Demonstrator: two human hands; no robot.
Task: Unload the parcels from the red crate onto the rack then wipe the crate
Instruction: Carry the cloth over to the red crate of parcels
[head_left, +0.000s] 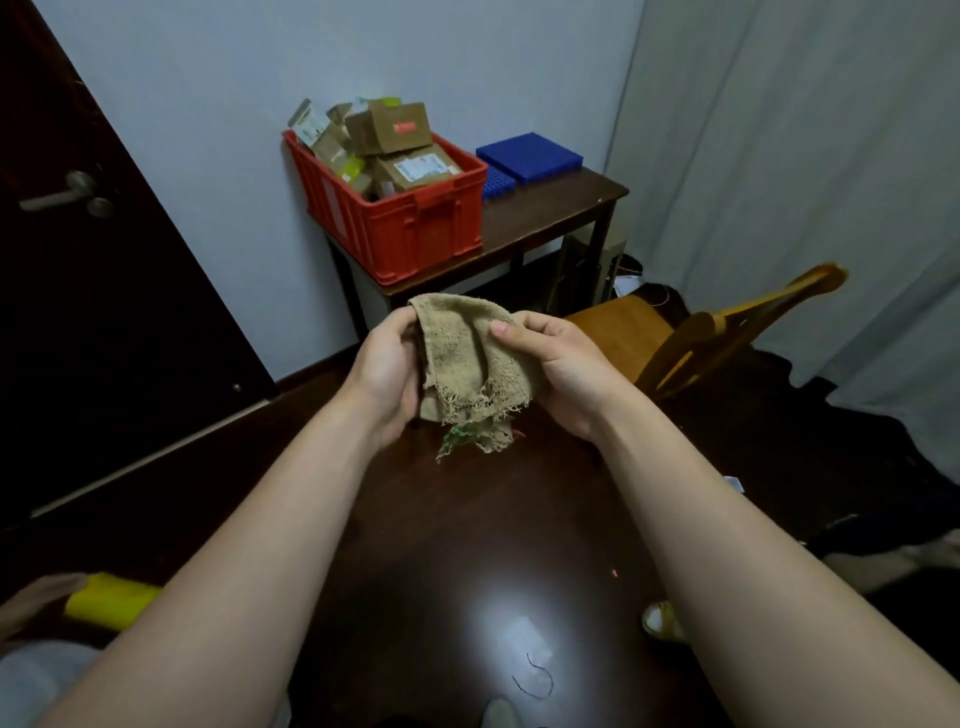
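A red crate (415, 228) stands on the left end of a dark wooden side table (545, 213) against the wall. Several brown cardboard parcels (389, 130) are heaped in it, some rising above the rim. In front of me, well short of the crate, both hands hold a frayed beige cloth (467, 353). My left hand (387, 374) grips its left side. My right hand (561, 369) grips its right side, thumb on top. Torn threads hang from the cloth's lower edge.
Two blue perforated blocks (530, 156) lie on the table to the right of the crate. A wooden chair (691, 338) stands at right near a grey curtain (805, 156). A dark door (78, 234) is at left. A yellow object (111, 600) lies on the dark floor.
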